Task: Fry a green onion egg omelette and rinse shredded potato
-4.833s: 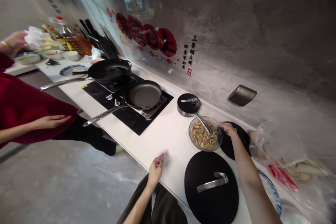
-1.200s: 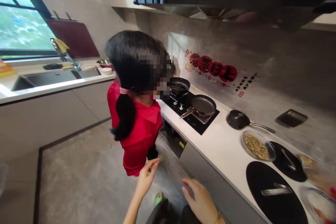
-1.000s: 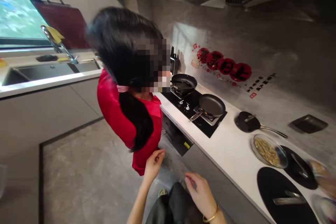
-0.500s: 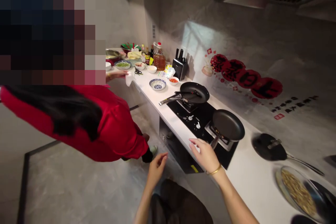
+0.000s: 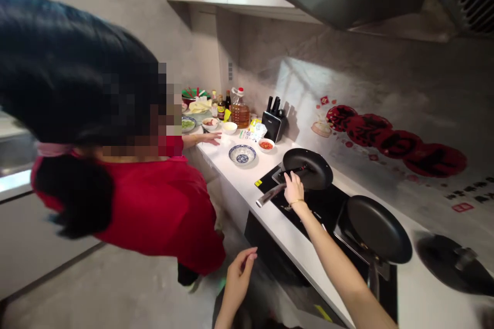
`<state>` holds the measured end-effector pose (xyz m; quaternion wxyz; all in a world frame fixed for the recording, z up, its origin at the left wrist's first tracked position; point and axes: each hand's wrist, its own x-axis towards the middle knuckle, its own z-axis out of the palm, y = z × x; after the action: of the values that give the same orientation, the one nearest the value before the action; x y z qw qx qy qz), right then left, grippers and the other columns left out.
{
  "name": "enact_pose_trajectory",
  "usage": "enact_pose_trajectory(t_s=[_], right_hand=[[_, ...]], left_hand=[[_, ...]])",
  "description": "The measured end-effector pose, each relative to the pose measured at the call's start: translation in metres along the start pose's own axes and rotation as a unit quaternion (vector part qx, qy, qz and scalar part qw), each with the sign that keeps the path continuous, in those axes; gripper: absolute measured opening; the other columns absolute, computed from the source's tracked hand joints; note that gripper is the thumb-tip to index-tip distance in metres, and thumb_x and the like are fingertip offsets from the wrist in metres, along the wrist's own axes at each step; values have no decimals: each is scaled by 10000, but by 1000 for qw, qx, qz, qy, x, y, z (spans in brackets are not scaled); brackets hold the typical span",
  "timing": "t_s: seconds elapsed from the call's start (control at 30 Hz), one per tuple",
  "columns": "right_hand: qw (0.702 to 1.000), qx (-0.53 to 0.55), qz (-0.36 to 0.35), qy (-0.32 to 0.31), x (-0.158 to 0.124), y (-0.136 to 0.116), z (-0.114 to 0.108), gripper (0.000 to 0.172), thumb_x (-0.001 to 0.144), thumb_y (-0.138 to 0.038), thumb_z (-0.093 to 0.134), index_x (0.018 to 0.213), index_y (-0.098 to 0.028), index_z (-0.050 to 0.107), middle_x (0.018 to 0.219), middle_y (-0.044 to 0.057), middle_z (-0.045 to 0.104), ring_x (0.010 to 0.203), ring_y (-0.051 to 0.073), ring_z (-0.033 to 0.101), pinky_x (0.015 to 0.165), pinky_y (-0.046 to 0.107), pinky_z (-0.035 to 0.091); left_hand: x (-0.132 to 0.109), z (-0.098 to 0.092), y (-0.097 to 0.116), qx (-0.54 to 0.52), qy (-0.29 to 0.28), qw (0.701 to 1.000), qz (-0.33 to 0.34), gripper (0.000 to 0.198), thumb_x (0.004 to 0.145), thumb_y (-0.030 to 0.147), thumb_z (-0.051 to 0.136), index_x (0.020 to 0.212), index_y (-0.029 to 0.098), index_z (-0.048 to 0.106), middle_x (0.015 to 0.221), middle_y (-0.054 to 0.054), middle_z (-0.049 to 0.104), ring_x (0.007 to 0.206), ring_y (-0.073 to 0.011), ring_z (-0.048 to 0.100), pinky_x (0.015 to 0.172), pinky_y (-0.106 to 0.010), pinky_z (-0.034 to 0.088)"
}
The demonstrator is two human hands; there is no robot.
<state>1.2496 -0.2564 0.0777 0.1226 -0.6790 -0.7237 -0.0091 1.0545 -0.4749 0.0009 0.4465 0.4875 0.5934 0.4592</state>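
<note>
My right hand (image 5: pixel 294 189), with a gold bangle at the wrist, is over the far frying pan (image 5: pixel 318 169). Its fingertips are closed on a slim black utensil (image 5: pixel 303 169) that lies across that pan; the utensil's kind does not show. To the left of the hand the pan's metal handle (image 5: pixel 266 197) juts over the counter edge. My left hand (image 5: pixel 240 273) hangs in front of the counter, thumb and fingers curled together with nothing visible in them. A second black frying pan (image 5: pixel 378 229) sits on the near burner of the black hob (image 5: pixel 309 216).
A person in red (image 5: pixel 154 211) stands at the left, one hand (image 5: pixel 208 138) over the counter. Past the hob are a patterned plate (image 5: pixel 242 155), a bowl of chopped red pepper (image 5: pixel 266 145), a knife block (image 5: pixel 273 124) and an oil jug (image 5: pixel 240 113). A black lid (image 5: pixel 451 262) lies at right.
My right hand has reached forward from the hob's front edge to the utensil in the far pan. My view has shifted closer to the hob. The other person's hand has moved over the counter.
</note>
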Motion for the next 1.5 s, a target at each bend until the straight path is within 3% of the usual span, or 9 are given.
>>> enact_pose_trajectory(t_s=[0.13, 0.33, 0.57, 0.7, 0.8, 0.97, 1.07, 1.27, 1.5], right_hand=[[993, -109, -39, -38, 60, -14, 10, 378, 897, -97, 330, 1114, -158, 632, 1191, 184, 525, 1112, 281, 419, 859, 400, 348], [992, -100, -43, -61, 84, -13, 12, 288, 902, -115, 367, 999, -149, 636, 1052, 149, 610, 1041, 230, 477, 882, 343, 328], [982, 62, 176, 26, 96, 91, -52, 328, 889, -353, 438, 1059, -119, 593, 722, 86, 672, 628, 170, 612, 653, 277, 436], [891, 305, 275, 193, 57, 144, -87, 400, 862, -424, 420, 1011, -115, 626, 534, 28, 628, 473, 148, 590, 517, 243, 441], [752, 509, 289, 304, 13, 160, -96, 383, 802, -426, 506, 1001, -118, 618, 523, 22, 638, 574, 175, 659, 565, 254, 494], [641, 641, 295, 302, -37, 151, -97, 310, 751, -396, 602, 956, -165, 575, 656, 48, 701, 786, 203, 702, 705, 293, 539], [688, 614, 264, 283, -47, 134, -94, 259, 760, -405, 611, 878, -177, 579, 625, 28, 688, 768, 229, 705, 773, 376, 537], [884, 396, 143, 204, -57, 109, -68, 322, 808, -444, 557, 935, -174, 677, 900, 79, 717, 916, 222, 669, 945, 420, 451], [877, 402, 159, 211, -61, 94, -42, 311, 807, -404, 554, 944, -154, 677, 867, 79, 717, 826, 215, 687, 871, 396, 489]], left_hand=[[45, -49, 8, 46, -41, 998, 12, 399, 820, 529, 515, 993, 223, 704, 998, -79, 707, 919, -215, 660, 824, -323, 530], [104, -106, 19, 64, -76, 995, -1, 444, 800, 570, 508, 988, 217, 701, 1019, -89, 701, 935, -228, 657, 832, -331, 529], [130, -107, 30, 66, -140, 988, 3, 424, 822, 538, 490, 1007, 214, 692, 1017, -90, 695, 941, -232, 645, 829, -339, 522], [126, -87, 29, 56, -176, 983, 11, 400, 833, 518, 486, 998, 219, 695, 996, -83, 700, 927, -228, 647, 832, -341, 516], [118, -72, 29, 56, -194, 979, 10, 394, 836, 512, 484, 996, 221, 695, 972, -79, 705, 908, -225, 651, 815, -334, 517], [106, -48, 28, 45, -209, 977, 4, 401, 836, 514, 477, 992, 219, 699, 977, -85, 704, 905, -232, 651, 806, -340, 515], [99, -38, 27, 46, -210, 977, 6, 387, 849, 495, 468, 1009, 225, 694, 996, -83, 699, 919, -225, 645, 813, -330, 509], [85, -35, 23, 51, -190, 980, 11, 359, 873, 456, 452, 1020, 226, 686, 1000, -76, 695, 913, -207, 643, 806, -309, 497], [74, -44, 17, 53, -143, 988, 5, 335, 881, 433, 454, 1014, 230, 684, 977, -58, 700, 881, -192, 645, 766, -285, 491]])
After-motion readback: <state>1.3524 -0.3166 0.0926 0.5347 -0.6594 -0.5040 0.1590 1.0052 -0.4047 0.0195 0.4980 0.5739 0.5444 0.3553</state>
